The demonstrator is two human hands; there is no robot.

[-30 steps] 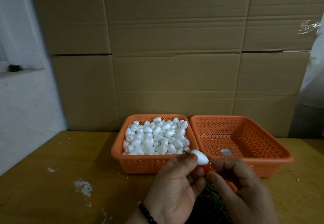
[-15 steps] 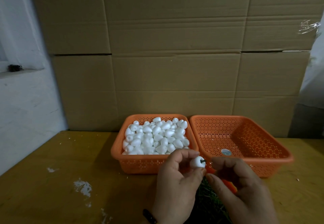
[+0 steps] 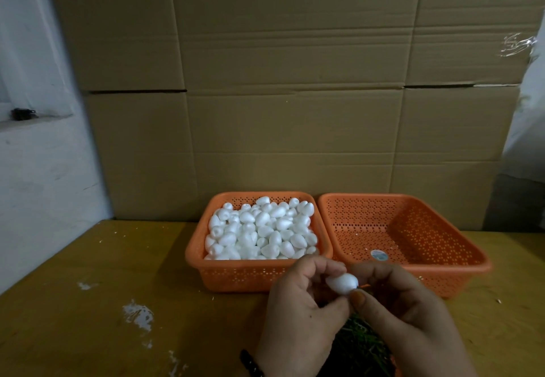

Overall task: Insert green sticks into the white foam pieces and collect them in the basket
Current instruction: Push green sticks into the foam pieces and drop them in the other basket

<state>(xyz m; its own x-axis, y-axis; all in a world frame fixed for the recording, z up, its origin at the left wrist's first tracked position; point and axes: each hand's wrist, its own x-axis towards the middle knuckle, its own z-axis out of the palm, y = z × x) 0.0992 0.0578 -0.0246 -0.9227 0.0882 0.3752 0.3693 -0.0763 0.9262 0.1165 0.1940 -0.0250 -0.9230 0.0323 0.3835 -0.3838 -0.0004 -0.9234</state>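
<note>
My left hand [image 3: 298, 314] pinches a white egg-shaped foam piece [image 3: 342, 282] between thumb and fingers, in front of the two baskets. My right hand [image 3: 407, 314] meets it from the right, its fingertips pinched on a thin green stick [image 3: 360, 287] whose dark end touches the foam's right side. A pile of green sticks [image 3: 359, 344] lies on the table under my hands, mostly hidden. The left orange basket [image 3: 236, 273] is filled with several white foam pieces [image 3: 259, 229]. The right orange basket [image 3: 442, 270] holds only a round sticker.
Both baskets stand side by side on a yellow-brown table [image 3: 103, 303] with white flecks [image 3: 137, 314]. A wall of cardboard boxes [image 3: 280, 81] rises right behind them. A white wall [image 3: 35, 185] borders the left. A dark bracelet [image 3: 250, 365] is on my left wrist.
My left hand turned the foam piece and lowered it slightly. My right hand came in closer, bringing the stick's tip against the foam's right end.
</note>
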